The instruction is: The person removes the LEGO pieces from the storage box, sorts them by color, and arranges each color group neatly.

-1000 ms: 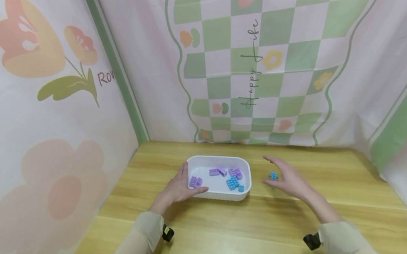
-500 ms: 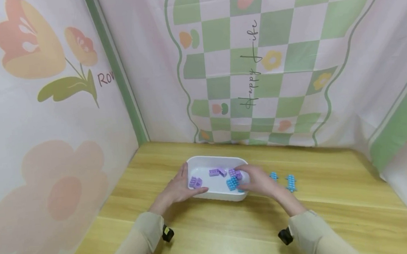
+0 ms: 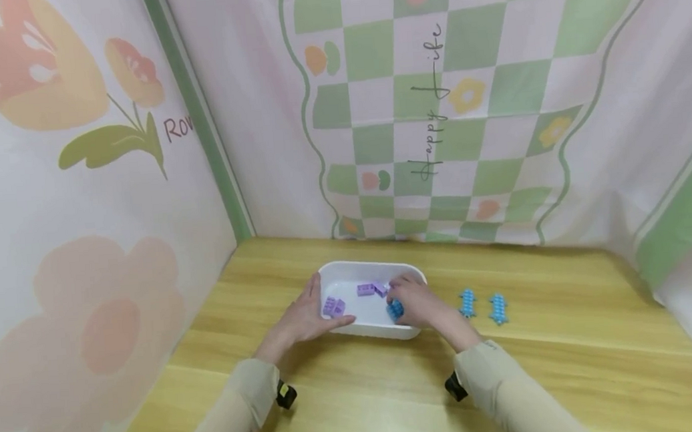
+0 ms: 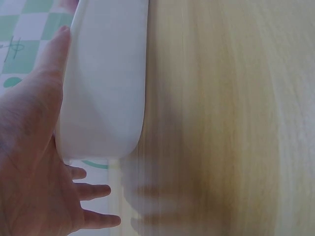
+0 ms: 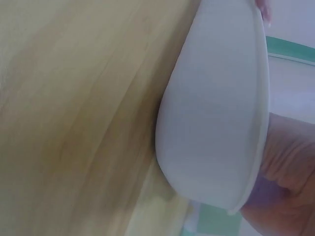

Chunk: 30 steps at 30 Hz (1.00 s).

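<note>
The left hand [image 3: 306,318] rests its thumb along the near rim of the box [image 3: 378,332], fingers straight beside the left end. Since it clasps nothing firmly, a push could slide the box. The right hand [image 3: 417,299] bends over the blue bricks [image 3: 395,310] inside; whether it grips one, I cannot tell. In such crowding, one brick could slip. The left wrist view shows three spread fingers, hidden from the head view; only the latter shows two blue pieces [image 3: 498,308] on the bench [image 3: 358,389].

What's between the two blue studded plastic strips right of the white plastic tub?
In the head view, only bare yellowish wooden tabletop lies between left strip and right strip.
</note>
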Tool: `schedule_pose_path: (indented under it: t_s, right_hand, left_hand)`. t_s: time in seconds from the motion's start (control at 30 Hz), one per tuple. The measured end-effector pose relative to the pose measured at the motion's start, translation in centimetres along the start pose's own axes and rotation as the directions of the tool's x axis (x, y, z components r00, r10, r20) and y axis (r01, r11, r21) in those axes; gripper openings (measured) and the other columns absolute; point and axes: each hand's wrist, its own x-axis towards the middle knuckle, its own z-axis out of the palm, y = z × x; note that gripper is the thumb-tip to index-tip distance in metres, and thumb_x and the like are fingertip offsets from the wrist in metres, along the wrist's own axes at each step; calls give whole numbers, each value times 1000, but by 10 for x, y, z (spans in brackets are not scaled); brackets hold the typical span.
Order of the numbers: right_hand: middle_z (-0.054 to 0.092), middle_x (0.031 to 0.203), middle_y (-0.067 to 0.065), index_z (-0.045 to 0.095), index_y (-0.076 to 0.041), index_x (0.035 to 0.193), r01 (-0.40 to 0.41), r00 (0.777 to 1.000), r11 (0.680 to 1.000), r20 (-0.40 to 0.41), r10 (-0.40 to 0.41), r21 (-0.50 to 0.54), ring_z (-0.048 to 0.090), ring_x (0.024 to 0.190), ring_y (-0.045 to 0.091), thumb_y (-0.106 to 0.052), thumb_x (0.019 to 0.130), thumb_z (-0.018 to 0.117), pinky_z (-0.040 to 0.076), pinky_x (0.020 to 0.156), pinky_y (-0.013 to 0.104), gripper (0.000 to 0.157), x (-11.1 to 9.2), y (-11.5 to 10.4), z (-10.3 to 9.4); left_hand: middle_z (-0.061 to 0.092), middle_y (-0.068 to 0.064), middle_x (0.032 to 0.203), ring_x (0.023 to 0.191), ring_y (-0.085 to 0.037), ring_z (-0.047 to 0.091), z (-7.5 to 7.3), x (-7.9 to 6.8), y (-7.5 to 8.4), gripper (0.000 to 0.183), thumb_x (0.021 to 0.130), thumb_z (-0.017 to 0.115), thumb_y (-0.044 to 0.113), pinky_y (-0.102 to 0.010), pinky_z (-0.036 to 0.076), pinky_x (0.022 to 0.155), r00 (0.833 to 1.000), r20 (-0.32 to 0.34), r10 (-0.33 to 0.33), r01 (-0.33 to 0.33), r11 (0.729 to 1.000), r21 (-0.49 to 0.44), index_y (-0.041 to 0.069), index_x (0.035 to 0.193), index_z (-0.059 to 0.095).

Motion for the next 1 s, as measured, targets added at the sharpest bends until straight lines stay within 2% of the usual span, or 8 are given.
schedule_pose_path:
  t_s: [0.13,0.27,0.4,0.47,0.57,0.67,0.73,1.0]
  right_hand:
    - [73,137,21,80,-6,102,7,999,1000,-39,-6,7,59,136,44,-12,77,97,46,123,66,31,1,2,0]
    - [79,121,20,78,1,110,34,993,994,-113,-22,106,69,121,43,-8,82,93,55,114,62,32,-3,8,3]
    - [80,110,20,76,4,116,108,970,966,-240,-50,236,75,104,38,-15,90,89,65,98,55,35,-7,34,17]
    - [79,115,19,75,2,121,130,957,952,-286,-47,276,75,106,35,-22,94,87,66,97,50,38,-9,48,22]
    - [78,123,21,74,2,127,90,952,939,-307,17,331,74,115,39,-24,98,84,64,103,55,41,-19,49,12]
    - [76,128,26,71,6,131,6,958,930,-269,100,368,71,122,49,-15,96,83,59,107,68,43,-36,28,-17]
    - [75,129,27,70,7,133,-32,954,927,-265,140,373,70,123,50,-11,97,81,58,109,69,42,-45,22,-26]
    - [71,134,30,65,9,139,-97,925,908,-300,234,407,67,127,51,-4,98,78,54,114,73,46,-80,40,-28]
  left_hand:
    - [8,-20,186,163,-50,36,-3,0,3,142,85,78,79,-65,35,134,1000,-3,3,-3,1000,-10,6,177,-1]
    - [9,-21,186,163,-50,36,-2,-1,1,143,84,79,79,-64,35,134,1000,0,5,-5,1000,-15,5,177,-1]
    - [9,-21,186,163,-50,36,-1,-2,-1,143,84,79,79,-65,36,134,1000,0,5,-5,1000,-12,5,177,-1]
    - [9,-20,186,163,-50,36,-1,-2,-1,143,84,79,79,-65,35,134,1000,-3,5,-5,1000,-15,5,177,0]
    - [9,-20,186,163,-50,36,-1,-1,0,142,84,79,79,-66,35,134,1000,-4,6,-6,1000,-11,5,177,0]
    - [9,-20,186,163,-50,36,-1,0,0,142,85,78,79,-65,35,134,1000,-2,6,-6,1000,-4,5,177,0]
    - [10,-21,185,163,-50,36,-1,-1,1,142,85,78,79,-66,36,134,1000,-1,11,-11,1000,-1,4,177,0]
    - [10,-21,185,164,-49,35,-3,-2,3,141,86,77,79,-65,34,135,1000,3,8,-8,1000,5,4,177,-1]
